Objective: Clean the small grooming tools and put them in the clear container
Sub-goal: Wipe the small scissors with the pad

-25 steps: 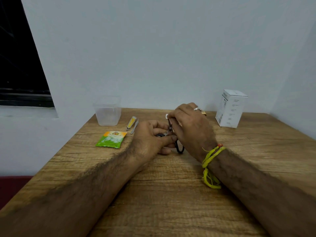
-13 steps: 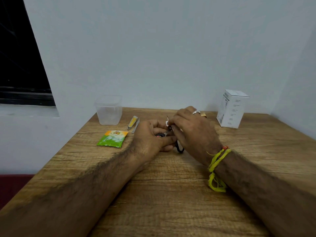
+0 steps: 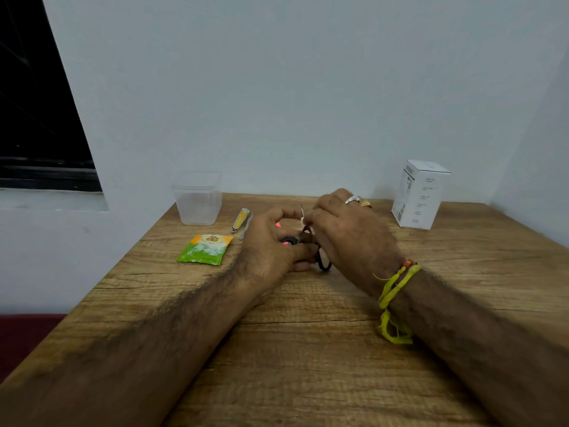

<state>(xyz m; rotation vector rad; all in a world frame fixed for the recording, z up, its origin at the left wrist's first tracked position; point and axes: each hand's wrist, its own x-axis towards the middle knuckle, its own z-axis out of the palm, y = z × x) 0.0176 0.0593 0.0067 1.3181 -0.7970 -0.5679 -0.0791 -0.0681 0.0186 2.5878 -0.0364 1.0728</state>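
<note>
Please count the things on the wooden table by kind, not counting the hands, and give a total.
Clear container: 1
Nail clipper: 1
Small scissors, held in both hands: 1
Green and orange sachet: 1
White box: 1
Total: 5

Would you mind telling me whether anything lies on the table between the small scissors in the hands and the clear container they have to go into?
Yes. The yellow nail clipper lies on the table between the scissors, held by both the left hand and right hand, and the clear container. It lies low, so lifting the scissors over it should work.
</note>
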